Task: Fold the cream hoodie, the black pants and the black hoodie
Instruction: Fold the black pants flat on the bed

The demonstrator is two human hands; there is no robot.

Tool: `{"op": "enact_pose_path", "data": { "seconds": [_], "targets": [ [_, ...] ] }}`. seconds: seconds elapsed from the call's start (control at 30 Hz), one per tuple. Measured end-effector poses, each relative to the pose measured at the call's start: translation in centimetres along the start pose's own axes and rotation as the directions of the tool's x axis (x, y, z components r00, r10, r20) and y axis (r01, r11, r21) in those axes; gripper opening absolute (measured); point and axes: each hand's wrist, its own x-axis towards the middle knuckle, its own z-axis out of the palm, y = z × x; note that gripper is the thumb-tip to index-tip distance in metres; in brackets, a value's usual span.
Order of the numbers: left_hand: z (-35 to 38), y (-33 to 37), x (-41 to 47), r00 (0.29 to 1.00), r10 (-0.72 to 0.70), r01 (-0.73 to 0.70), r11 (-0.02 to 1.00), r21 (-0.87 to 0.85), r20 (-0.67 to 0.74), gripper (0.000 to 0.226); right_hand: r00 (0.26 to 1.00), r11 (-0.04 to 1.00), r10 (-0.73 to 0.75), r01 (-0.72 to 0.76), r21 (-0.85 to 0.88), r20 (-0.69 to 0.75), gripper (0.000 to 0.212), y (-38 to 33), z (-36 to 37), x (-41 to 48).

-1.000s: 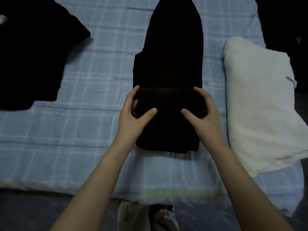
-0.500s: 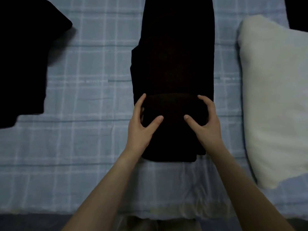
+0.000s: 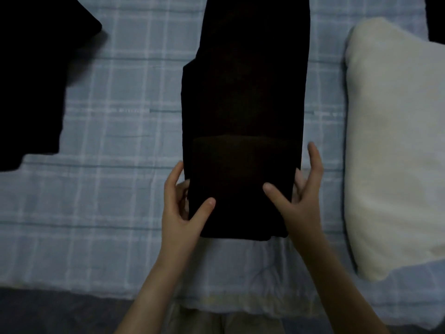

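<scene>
Fingers [image 3: 173, 182] of the left hand [image 3: 178, 213] and the right hand [image 3: 298, 208] pinch the folded near end of the black pants [image 3: 245, 92], with the thumbs on top. The pants lie on the checked blanket [image 3: 120, 189], between the black hoodie [image 3: 31, 80] and the cream hoodie [image 3: 395, 141].

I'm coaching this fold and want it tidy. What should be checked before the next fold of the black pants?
1. Left hand grips the folded end of the black pants: ok.
2. Right hand grips its other side: ok.
3. Fold edge square to the legs: ok.
4. Far end of the pants flat: cannot tell, out of frame.
5. Cream hoodie apart from the pants: ok.
6. Black hoodie apart too: ok.
</scene>
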Motion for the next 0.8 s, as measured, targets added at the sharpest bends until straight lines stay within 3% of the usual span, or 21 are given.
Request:
{"op": "enact_pose_path", "data": {
  "seconds": [0.1,0.2,0.37,0.53,0.63,0.7,0.8],
  "targets": [
    [0.0,0.1,-1.5,1.000,-0.013,0.013,1.000,0.009,-0.017,0.072,1.000,0.999,0.013,-0.012,-0.050,0.018,0.102,-0.4,0.0,-2.7],
    [0.5,1.1,-0.7,0.999,0.014,-0.014,1.000,-0.003,-0.046,0.066,0.996,0.994,-0.031,0.022,-0.110,-0.080,0.094,-1.3,0.3,-2.8],
    [1.7,4.3,5.4,0.996,0.081,-0.084,0.994,-0.067,-0.049,0.063,0.981,0.996,-0.009,0.027,0.089,-0.193,0.084,-4.3,0.5,3.0],
    [2.9,7.0,13.4,0.996,-0.074,0.083,0.976,-0.201,0.054,0.057,0.969,1.000,-0.016,0.020,0.014,-0.246,0.072,-5.8,0.5,10.4],
    [2.5,7.9,16.8,0.967,-0.162,0.235,0.865,-0.443,0.196,0.039,0.963,0.974,0.093,-0.035,0.223,-0.253,0.046,-6.3,0.4,13.6],
    [2.0,8.3,17.5,0.954,-0.121,0.267,0.763,-0.588,0.276,0.031,0.962,0.908,0.139,-0.029,0.419,-0.233,0.023,-6.1,0.6,14.4],
    [2.6,7.4,17.4,0.969,-0.110,0.206,0.857,-0.473,0.223,0.033,0.967,0.906,0.082,0.028,0.423,-0.240,0.019,-5.4,1.4,13.6]
  ]
}}
